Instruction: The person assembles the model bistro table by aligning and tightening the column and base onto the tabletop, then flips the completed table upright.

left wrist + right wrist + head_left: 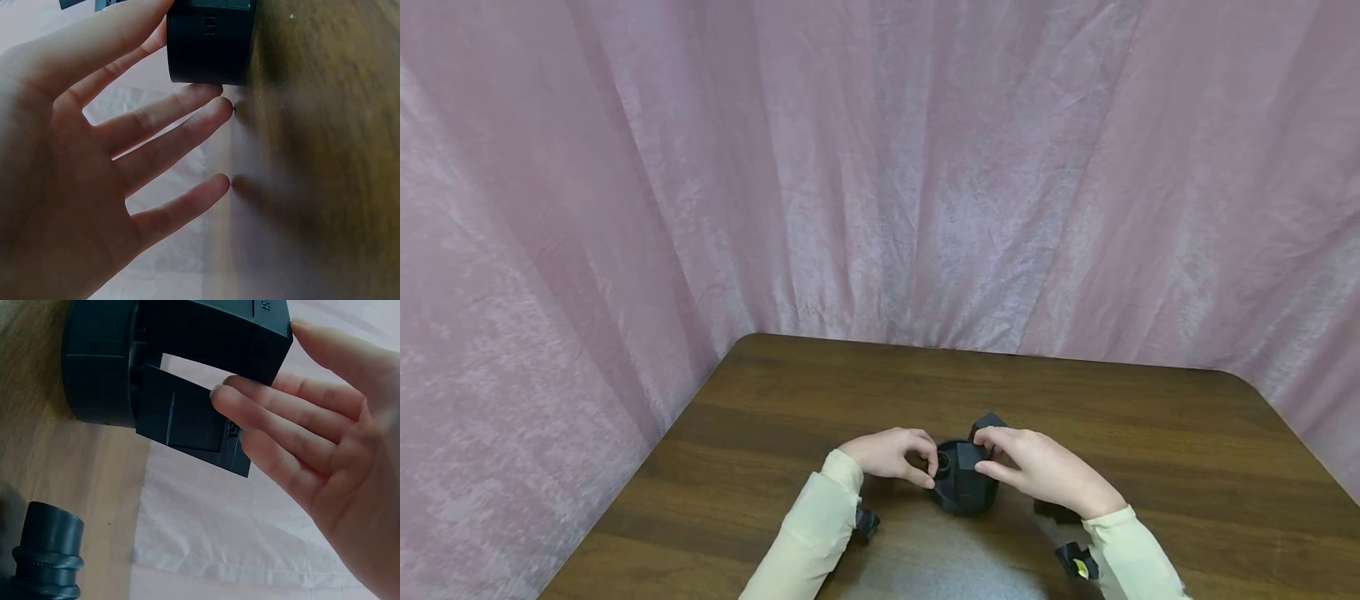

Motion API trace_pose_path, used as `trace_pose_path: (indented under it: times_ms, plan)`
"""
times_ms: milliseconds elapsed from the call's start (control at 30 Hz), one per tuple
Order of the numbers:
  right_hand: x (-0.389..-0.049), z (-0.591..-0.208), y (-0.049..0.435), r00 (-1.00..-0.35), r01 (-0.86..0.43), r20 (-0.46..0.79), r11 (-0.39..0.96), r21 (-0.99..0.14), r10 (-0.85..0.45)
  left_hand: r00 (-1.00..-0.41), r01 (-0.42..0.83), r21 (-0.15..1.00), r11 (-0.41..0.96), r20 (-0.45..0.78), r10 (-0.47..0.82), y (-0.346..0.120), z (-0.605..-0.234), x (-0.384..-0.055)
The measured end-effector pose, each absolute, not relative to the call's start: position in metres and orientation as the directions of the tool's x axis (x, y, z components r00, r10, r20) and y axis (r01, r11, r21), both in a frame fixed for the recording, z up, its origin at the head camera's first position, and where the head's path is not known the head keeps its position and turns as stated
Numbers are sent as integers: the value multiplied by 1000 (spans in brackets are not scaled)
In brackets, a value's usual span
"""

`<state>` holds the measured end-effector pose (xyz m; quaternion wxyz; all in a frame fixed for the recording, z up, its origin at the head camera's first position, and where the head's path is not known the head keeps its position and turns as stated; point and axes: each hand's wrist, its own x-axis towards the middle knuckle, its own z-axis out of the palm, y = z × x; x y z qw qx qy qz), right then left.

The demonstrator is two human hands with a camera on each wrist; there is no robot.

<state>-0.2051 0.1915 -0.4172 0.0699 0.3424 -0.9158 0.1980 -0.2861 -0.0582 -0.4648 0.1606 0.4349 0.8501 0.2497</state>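
A black round base (962,502) sits on the wooden table with a black rectangular block (967,463) standing up from it. Behind the block, a second slanted black piece (990,422) rises. My left hand (891,454) pinches the base's left rim with thumb and index finger; in the left wrist view the other fingers (181,137) are spread along the tabletop. My right hand (1045,467) grips the block at its upper end, thumb on one side and fingers on the other. In the right wrist view, its fingertips also overlap the slanted piece (194,419).
A black ribbed tube fitting (50,544) lies on the table (820,392) near the right forearm, partly hidden in the head view. Small black wrist devices (1078,561) are at both wrists. A pink curtain (880,167) hangs behind the table's far edge.
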Motion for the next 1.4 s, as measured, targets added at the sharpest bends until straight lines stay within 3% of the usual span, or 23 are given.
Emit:
trace_pose_path:
  times_ms: [200, 467, 833, 1200, 1400]
  plan:
    - [-207, -419, 194, -759, -645, 224, 663, -380, -611, -572, 652, 572, 497, -59, 818, -58, -465, -286]
    - [-206, -419, 198, -714, -698, 231, 646, -308, -661, -569, 649, 578, 494, -62, 820, -57, -465, -288]
    - [-203, -413, 201, -747, -654, 161, 668, -356, -645, -571, 651, 574, 496, -59, 819, -58, -466, -287]
    - [-201, -410, 205, -714, -669, 121, 622, -406, -689, -575, 646, 586, 489, -47, 817, -59, -467, -288]
    - [-200, -413, 202, -701, -688, 128, 620, -376, -701, -570, 647, 586, 488, -54, 820, -58, -466, -287]
